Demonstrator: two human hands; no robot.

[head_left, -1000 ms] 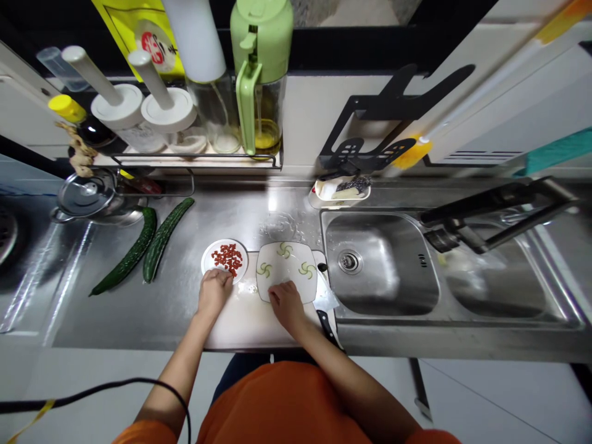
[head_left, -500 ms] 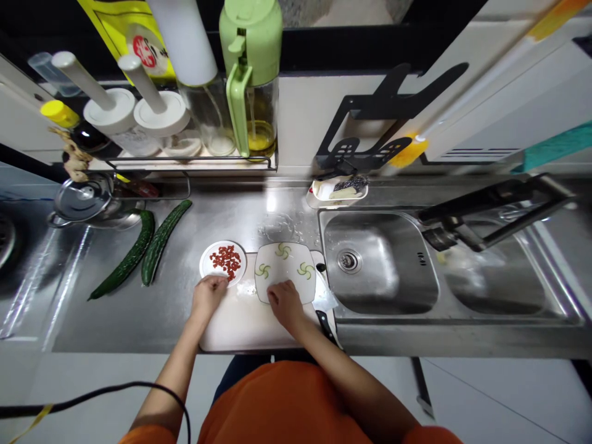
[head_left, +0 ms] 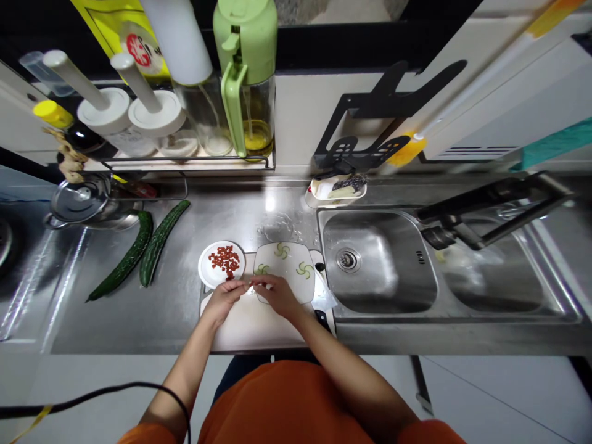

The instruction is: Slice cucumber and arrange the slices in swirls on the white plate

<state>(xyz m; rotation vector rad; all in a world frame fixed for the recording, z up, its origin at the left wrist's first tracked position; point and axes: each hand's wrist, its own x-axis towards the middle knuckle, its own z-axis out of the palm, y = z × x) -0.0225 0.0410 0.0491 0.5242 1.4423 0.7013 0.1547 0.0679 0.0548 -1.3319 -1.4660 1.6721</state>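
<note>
My left hand (head_left: 226, 300) and my right hand (head_left: 276, 295) meet fingertip to fingertip above the cutting board (head_left: 263, 327). Both are pinched closed; whatever lies between the tips is too small to make out. Just beyond my left hand is a round white plate (head_left: 203, 266) with many small red pieces (head_left: 225, 260), like dried berries. A squarish white plate (head_left: 289, 262), partly under my right hand, bears green pinwheel shapes (head_left: 304, 270) near its edges. Beside it, to the right, a cleaver (head_left: 325, 299) with a black handle lies partly hidden by my right forearm.
Two cucumbers (head_left: 124, 264) lie on the steel counter at left, near a lidded pot (head_left: 78, 198). A double sink (head_left: 379, 262) with a black faucet (head_left: 476, 213) is at right. Behind are a seasoning rack (head_left: 189, 161), an oil bottle (head_left: 247, 80) and a small caddy (head_left: 337, 192).
My left hand has moved right from the edge of the round plate. My right hand has moved left, partly off the squarish plate, and the fingertips have come together.
</note>
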